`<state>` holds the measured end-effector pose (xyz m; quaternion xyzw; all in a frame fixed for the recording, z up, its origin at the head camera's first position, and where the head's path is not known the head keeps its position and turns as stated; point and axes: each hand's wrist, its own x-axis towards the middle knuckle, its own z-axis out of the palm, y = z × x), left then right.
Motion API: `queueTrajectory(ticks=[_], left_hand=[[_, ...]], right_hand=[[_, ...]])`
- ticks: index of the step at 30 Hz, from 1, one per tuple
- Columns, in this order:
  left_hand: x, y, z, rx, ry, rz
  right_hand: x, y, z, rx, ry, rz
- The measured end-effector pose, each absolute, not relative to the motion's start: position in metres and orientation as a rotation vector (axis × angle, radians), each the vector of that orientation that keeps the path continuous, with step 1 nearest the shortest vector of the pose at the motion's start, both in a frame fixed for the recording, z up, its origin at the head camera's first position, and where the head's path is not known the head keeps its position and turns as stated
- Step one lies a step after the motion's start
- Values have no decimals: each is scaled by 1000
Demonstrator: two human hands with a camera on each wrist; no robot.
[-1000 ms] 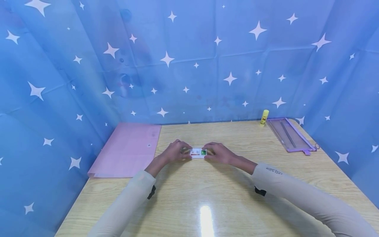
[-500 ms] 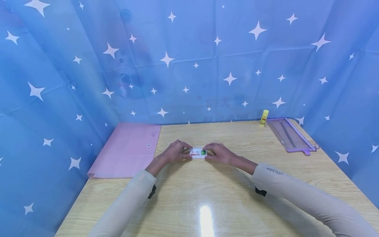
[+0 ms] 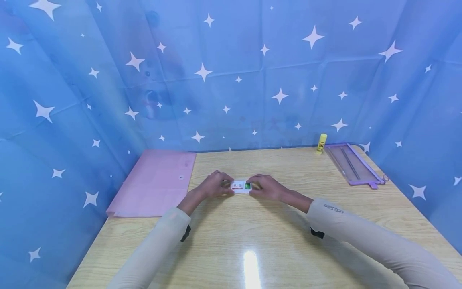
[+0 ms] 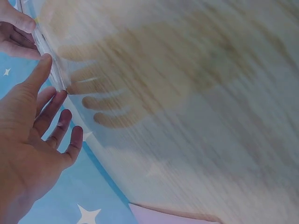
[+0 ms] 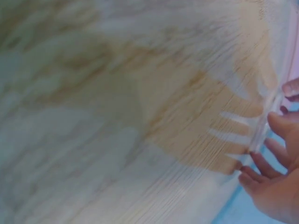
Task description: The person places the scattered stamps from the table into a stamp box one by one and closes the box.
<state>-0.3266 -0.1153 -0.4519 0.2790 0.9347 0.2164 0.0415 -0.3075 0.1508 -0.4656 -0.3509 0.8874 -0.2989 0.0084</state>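
Observation:
A small flat white rectangular pack (image 3: 238, 186) with a green square, dark print and a red stripe lies level at the middle of the table. My left hand (image 3: 213, 185) pinches its left end between thumb and fingers. At the other end, my right hand (image 3: 268, 188) grips it the same way. In the left wrist view the pack (image 4: 52, 63) appears edge-on as a thin, clear-edged strip at the left fingertips. The right wrist view shows the right hand (image 5: 280, 168) at its edge, blurred, with the lower fingers spread.
A pink folder (image 3: 155, 180) lies on the left of the wood-grain table (image 3: 216, 249). At the back right, a yellow glue stick (image 3: 321, 143) stands upright beside a purple-edged mesh zip pouch (image 3: 355, 165) holding thin pencil-like items. A blue star-patterned curtain (image 3: 231, 96) hangs behind.
Both hands keep their grip on the white pack at almost the same spot. The green square and print look slightly different in brightness; nothing else has visibly moved.

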Motion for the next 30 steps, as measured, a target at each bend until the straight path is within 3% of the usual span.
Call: queueTrajectory(ticks=[30], left_hand=[[-326, -112, -453, 863, 2867, 596]], right_hand=[[-305, 151, -464, -1097, 2812, -899]])
